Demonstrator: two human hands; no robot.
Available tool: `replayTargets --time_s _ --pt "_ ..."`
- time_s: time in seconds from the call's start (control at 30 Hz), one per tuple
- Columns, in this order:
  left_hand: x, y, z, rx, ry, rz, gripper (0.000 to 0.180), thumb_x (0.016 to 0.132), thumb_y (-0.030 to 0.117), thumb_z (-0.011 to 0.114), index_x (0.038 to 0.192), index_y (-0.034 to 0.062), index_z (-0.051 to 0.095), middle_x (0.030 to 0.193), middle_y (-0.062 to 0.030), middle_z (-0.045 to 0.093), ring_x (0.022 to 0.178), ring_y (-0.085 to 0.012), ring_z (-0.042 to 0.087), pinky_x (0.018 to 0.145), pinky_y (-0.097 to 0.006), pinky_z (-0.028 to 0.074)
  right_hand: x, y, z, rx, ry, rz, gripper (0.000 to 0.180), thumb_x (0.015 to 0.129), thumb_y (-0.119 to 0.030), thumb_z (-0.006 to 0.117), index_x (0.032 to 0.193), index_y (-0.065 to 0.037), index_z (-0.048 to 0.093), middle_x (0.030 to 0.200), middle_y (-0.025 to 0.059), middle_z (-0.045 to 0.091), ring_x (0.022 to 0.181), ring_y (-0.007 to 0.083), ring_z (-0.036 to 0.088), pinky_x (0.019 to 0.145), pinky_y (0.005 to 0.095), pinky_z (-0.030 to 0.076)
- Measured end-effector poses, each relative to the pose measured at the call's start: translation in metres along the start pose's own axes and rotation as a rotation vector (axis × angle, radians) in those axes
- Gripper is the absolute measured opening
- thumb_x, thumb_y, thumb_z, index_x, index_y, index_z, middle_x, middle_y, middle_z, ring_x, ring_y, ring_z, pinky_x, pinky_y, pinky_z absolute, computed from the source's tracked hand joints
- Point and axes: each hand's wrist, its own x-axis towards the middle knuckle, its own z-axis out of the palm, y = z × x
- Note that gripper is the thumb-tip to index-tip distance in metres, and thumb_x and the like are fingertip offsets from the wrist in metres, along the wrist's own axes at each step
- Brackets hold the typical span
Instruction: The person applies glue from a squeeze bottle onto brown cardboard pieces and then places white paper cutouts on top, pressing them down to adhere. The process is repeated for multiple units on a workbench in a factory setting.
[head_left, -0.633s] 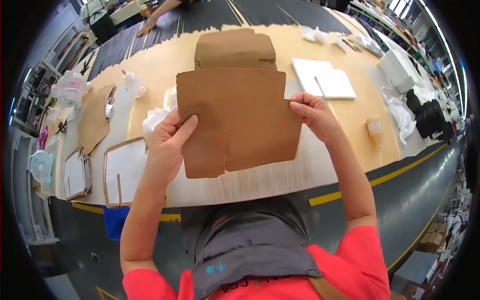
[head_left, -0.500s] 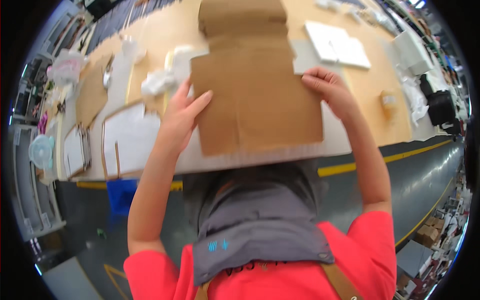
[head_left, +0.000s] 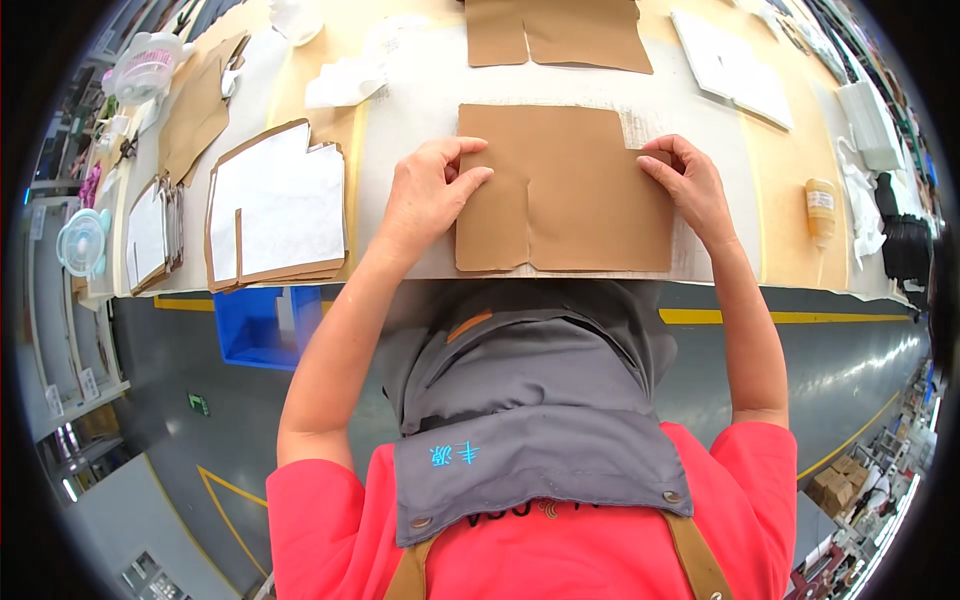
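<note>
A flat brown leather-like panel (head_left: 580, 195) lies at the table's near edge, with a slit running up from its near side and a notch cut in its far right corner. My left hand (head_left: 432, 190) pinches its left edge between thumb and fingers. At the notch, the thumb and fingertips of my right hand (head_left: 690, 185) close on the right edge. Beyond it rests another brown panel (head_left: 590, 42) with a similar slit, partly cut off by the top of the picture. To the left sits a stack of white-faced panels with brown borders (head_left: 280, 205).
A smaller, similar stack (head_left: 148, 235) and a brown sheet (head_left: 195, 125) lie farther left. White crumpled material (head_left: 345, 82) is beyond my left hand. On the right are a white slab (head_left: 725, 70) and an amber bottle (head_left: 820, 208). A blue bin (head_left: 255, 330) stands below the table edge.
The panel between my hands now lies apart from the far brown panel, with a strip of table showing between them; earlier they overlapped or adjoined. The view has shifted, and both hands still grip the edges.
</note>
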Motion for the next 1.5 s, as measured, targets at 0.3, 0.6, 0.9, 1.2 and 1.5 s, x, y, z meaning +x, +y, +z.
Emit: replayTargets --time_s 0.3,0.6,0.9,1.2,1.5 --pt "-0.020 0.016 0.013 0.300 0.075 0.527 0.042 0.084 0.008 0.073 0.125 0.0078 0.064 0.134 -0.0132 0.055 0.120 -0.0306 0.055 0.101 -0.041 0.047 -0.009 -0.001 -0.003 -0.367 0.308 -0.316 0.046 0.084 -0.021 0.077 0.125 -0.008 0.059 0.119 0.0082 0.059 0.096 0.0202 0.055 0.078 0.0301 0.048" --pt "-0.060 0.007 0.008 0.000 -0.189 0.535 0.024 0.083 0.002 0.074 0.106 0.0054 0.070 0.110 -0.0090 0.065 0.112 -0.0293 0.063 0.104 -0.047 0.049 -0.040 0.016 -0.053 -0.199 0.435 -0.087 0.033 0.087 -0.020 0.074 0.116 -0.008 0.066 0.110 0.0011 0.062 0.077 0.0106 0.048 0.069 0.0230 0.043" --pt "-0.064 -0.002 0.009 0.091 -0.144 0.636 0.022 0.079 0.004 0.078 0.099 0.0063 0.070 0.101 -0.0073 0.066 0.105 -0.0251 0.065 0.099 -0.044 0.053 -0.086 -0.042 0.024 -0.014 0.081 -0.309 0.022 0.084 -0.003 0.074 0.106 -0.006 0.068 0.103 0.0070 0.063 0.085 0.0163 0.058 0.073 0.0278 0.049" --pt "-0.066 -0.005 0.013 0.015 -0.064 0.584 0.017 0.079 0.000 0.075 0.094 0.0040 0.067 0.099 -0.0079 0.068 0.100 -0.0262 0.067 0.096 -0.042 0.055 -0.082 -0.066 0.081 -0.213 -0.040 -0.706 0.032 0.077 -0.003 0.075 0.107 -0.011 0.067 0.103 0.0036 0.063 0.088 0.0230 0.059 0.079 0.0353 0.047" --pt "-0.069 -0.006 0.015 -0.027 -0.031 0.575 0.015 0.081 0.000 0.073 0.095 0.0028 0.068 0.100 -0.0099 0.068 0.099 -0.0270 0.067 0.094 -0.042 0.055 -0.069 -0.058 0.093 -0.394 -0.105 -0.903 0.019 0.081 -0.011 0.070 0.100 -0.012 0.065 0.097 0.0007 0.064 0.086 0.0184 0.060 0.077 0.0323 0.046"
